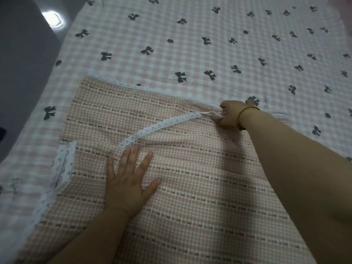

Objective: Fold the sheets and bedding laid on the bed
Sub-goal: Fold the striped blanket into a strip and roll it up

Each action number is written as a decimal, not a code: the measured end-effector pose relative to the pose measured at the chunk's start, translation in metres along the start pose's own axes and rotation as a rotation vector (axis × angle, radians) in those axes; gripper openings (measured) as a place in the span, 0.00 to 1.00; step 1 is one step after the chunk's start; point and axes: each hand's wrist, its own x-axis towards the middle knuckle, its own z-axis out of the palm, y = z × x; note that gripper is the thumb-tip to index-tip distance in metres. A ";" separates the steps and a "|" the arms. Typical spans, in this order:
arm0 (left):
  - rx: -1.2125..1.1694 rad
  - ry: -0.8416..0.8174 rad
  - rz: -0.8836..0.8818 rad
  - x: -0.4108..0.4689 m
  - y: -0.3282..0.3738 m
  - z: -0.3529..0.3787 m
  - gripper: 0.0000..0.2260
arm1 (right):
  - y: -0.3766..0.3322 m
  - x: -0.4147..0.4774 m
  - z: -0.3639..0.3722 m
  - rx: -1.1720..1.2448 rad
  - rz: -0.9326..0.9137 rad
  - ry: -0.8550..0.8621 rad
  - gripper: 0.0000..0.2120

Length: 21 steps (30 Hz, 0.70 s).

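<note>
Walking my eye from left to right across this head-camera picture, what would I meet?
In order: grey floor → lace-trimmed corner of the pink gingham cloth → left hand, flat on that cloth → right hand, gripping the end of the lace strip → gold bracelet.

One wide-angle camera, worn on the person's head, looks forward and steeply down at the bed (190, 35) from close above, so bedding fills nearly the whole picture. The left hand (127, 180) reaches in from 7 o'clock, the right hand (228, 115) from 4 o'clock. Grey floor (22, 73) shows at 10 o'clock.
</note>
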 end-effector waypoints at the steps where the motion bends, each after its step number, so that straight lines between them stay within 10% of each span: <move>1: -0.002 -0.007 -0.005 0.001 0.000 -0.001 0.29 | 0.001 -0.005 -0.002 -0.032 -0.029 0.037 0.14; 12: 0.040 0.076 -0.017 -0.017 0.011 -0.035 0.26 | -0.012 -0.199 0.069 -0.007 -0.244 0.735 0.06; 16: -0.054 0.364 0.100 -0.081 0.023 -0.067 0.13 | -0.035 -0.244 0.157 0.041 -0.176 0.572 0.16; 21: 0.058 0.177 0.383 -0.096 0.042 -0.078 0.17 | -0.043 -0.250 0.184 0.010 -0.151 0.365 0.18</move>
